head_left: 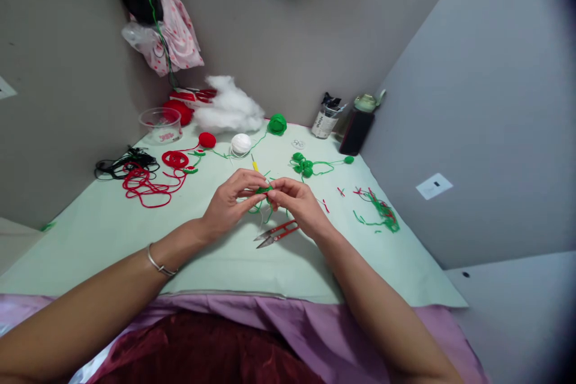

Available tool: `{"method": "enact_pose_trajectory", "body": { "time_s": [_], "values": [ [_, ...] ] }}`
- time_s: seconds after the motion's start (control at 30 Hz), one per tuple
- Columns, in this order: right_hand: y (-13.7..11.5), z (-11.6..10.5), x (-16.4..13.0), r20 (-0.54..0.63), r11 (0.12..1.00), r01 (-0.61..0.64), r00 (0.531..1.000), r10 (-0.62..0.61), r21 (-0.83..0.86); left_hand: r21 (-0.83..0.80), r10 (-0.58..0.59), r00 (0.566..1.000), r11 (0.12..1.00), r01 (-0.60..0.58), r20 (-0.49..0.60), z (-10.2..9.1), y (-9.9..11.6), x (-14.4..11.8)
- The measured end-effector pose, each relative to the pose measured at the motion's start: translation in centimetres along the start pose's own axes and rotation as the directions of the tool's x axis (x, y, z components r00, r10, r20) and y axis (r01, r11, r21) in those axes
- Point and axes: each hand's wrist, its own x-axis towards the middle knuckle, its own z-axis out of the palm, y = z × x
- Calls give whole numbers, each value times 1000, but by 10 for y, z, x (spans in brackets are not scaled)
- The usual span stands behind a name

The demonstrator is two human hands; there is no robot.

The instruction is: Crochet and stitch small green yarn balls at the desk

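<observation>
Pinching from both sides, your left hand (pixel 231 201) and right hand (pixel 299 204) meet over the middle of the pale green table cover (pixel 112 222), and between their fingertips sits a small green crochet piece (pixel 263 190). The thumb and forefinger of each hand are pressed together on it; the other fingers are curled loosely behind. A yellow-handled crochet hook (pixel 254 164) projects just above the piece; which hand steadies it cannot be told from this view.

Expect the piece to be very light, soft and easily deformed. It offers no stiff edge, so hold it by the worked body, close to the active loop, not by the loose green yarn tails (pixel 265 211) hanging below it. Those tails will slip and may pull stitches open if tugged. Moderate fingertip pressure should be enough; a harder grip will only flatten the stitches.

The red thread snips (pixel 276 234) lie on the cover directly under your hands, blades pointing left, untouched. Green yarn scraps (pixel 382 215) lie well apart on the right. The white yarn ball (pixel 241 143) and green yarn ball (pixel 277 124) rest farther back.
</observation>
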Motion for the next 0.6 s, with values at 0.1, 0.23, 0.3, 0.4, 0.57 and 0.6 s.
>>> {"method": "enact_pose_trajectory", "body": {
  "time_s": [0.1,0.23,0.3,0.4,0.57,0.6],
  "values": [
    [1,0,0,17,998,-25,1000,24,53,21,21,1000,1000,-21,-15,-1,0,-1],
    [1,-1,1,31,995,-51,998,49,82,36,48,999,998,-48,-21,-2,1,0],
    [1,-3,0,38,995,-71,997,68,65,52,37,999,998,-37,0,-2,1,1],
    [2,-5,0,38,993,-112,993,110,43,66,16,998,998,-20,59,-1,0,2],
    [5,-5,2,13,986,-155,988,155,63,86,55,995,994,-63,87,0,-3,1],
    [5,-5,3,5,984,-159,987,159,75,102,72,994,992,-80,81,-1,-3,0]
  ]
}}
